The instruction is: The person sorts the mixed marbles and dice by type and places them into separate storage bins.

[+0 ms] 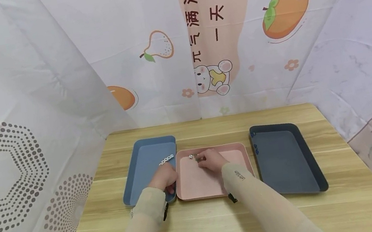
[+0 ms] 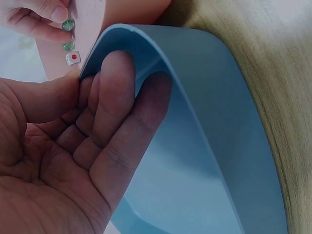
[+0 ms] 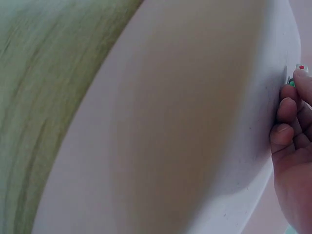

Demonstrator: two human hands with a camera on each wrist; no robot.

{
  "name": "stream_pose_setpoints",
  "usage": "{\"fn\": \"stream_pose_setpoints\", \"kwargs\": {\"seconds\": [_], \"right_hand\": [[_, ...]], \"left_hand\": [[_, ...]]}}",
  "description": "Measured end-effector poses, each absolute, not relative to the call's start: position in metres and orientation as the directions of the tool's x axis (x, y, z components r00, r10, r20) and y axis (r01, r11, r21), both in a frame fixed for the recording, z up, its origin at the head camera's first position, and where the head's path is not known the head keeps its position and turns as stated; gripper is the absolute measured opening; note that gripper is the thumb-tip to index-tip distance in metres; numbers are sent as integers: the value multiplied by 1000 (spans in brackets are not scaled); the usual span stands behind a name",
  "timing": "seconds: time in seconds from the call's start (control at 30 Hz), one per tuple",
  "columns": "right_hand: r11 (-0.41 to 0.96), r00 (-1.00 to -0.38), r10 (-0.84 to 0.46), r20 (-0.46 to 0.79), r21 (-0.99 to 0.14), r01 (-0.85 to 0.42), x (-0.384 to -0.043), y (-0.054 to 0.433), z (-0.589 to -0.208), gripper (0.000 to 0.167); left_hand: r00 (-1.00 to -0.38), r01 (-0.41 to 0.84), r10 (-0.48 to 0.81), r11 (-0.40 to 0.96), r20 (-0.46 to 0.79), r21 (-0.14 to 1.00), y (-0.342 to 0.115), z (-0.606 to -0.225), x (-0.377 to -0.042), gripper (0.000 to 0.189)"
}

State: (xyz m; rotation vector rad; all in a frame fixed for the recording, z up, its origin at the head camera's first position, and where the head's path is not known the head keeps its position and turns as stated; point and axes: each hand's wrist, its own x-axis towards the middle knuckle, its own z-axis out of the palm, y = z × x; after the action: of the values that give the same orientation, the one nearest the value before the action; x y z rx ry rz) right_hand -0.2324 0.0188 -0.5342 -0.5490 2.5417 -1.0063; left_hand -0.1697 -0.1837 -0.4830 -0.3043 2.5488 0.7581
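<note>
My left hand (image 1: 166,176) is at the right side of the blue tray (image 2: 243,112). In the left wrist view its thumb and index finger pinch the tray's rim, other fingers curving inside. Over the pink tray (image 1: 196,183), my right hand (image 1: 213,159) pinches a green glass marble (image 2: 68,24) between thumb and finger. A second green marble (image 2: 68,45) lies just beside those fingertips, and a white die (image 2: 73,57) with a red dot sits next to it. Only part of the right hand (image 3: 295,146) shows at the edge of the right wrist view.
Several white dice (image 1: 166,159) form a slanting row in the blue tray, beyond the left hand. A dark blue-grey tray (image 1: 288,164) stands on the right with small blue pieces (image 1: 256,149) along its left side. All three trays rest on a wooden table (image 1: 196,228).
</note>
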Motion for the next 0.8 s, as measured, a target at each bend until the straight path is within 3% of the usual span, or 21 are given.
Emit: {"fn": "stream_pose_setpoints", "kwargs": {"seconds": [0.3, 0.8], "right_hand": [[693, -873, -464, -151, -676, -252, -236, 27, -539, 11], [707, -888, -435, -147, -666, -235, -235, 53, -537, 7]], "left_hand": [[-868, -328, -68, 822, -492, 465, -184, -484, -170, 29], [-868, -322, -55, 820, -494, 474, -183, -479, -170, 36]]}}
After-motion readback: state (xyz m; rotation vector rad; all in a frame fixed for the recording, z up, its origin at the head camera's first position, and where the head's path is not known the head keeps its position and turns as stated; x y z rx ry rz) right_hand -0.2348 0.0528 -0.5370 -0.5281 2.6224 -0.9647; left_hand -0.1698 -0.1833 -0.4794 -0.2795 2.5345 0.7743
